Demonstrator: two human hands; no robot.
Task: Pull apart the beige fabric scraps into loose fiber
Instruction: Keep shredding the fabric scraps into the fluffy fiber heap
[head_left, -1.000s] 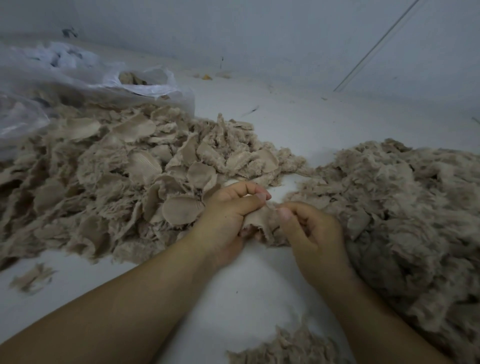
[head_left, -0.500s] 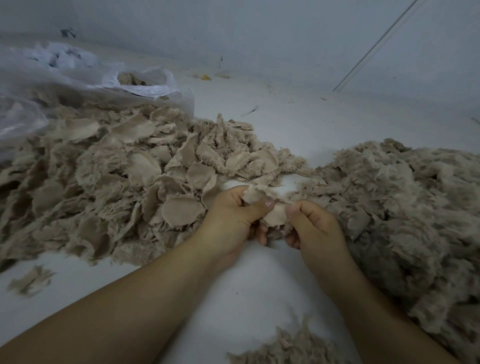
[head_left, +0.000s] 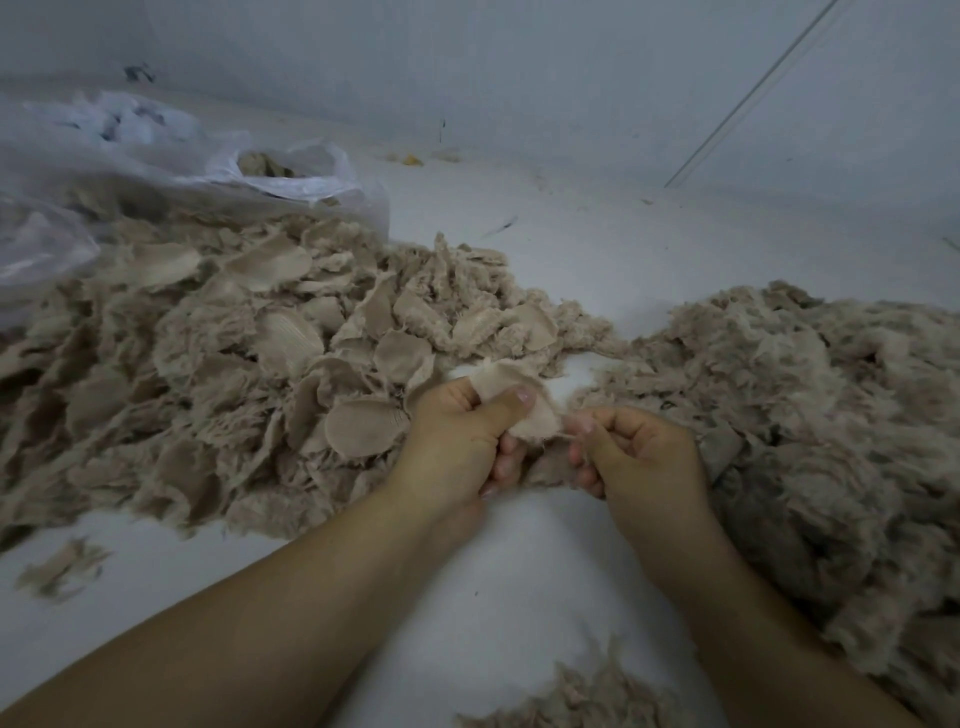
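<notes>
Plastic bag (head_left: 291, 179): far left at the back, clear and crumpled, its mouth open with some beige stuff showing inside; the near edge lies over the back of the scrap pile.
Small tuft (head_left: 60, 566): a loose bit of beige fluff alone on the white surface (head_left: 519, 571), near the left edge and apart from the big pile.
Scrap pile (head_left: 249, 374): a wide heap of beige fabric scraps left of centre — flat rounded pieces mixed with frayed ones, reaching right up to the left hand.
Left hand (head_left: 457, 441): fingers curled, thumb pressed across the front, gripping one scrap.
Held scrap (head_left: 524, 415): between the two hands, above the white surface; its pale rounded top stands above the left thumb and its frayed lower edge runs toward the right hand.
Right hand (head_left: 639, 457): fingers curled, thumb and forefinger pinching the frayed right edge of the held scrap; its outer side touches the fiber heap.
Fiber heap (head_left: 810, 426): right side — a large fluffy mass of loose beige fiber, spreading to the right edge.
Front clump (head_left: 582, 701): more loose fiber at the bottom edge, between the forearms.
</notes>
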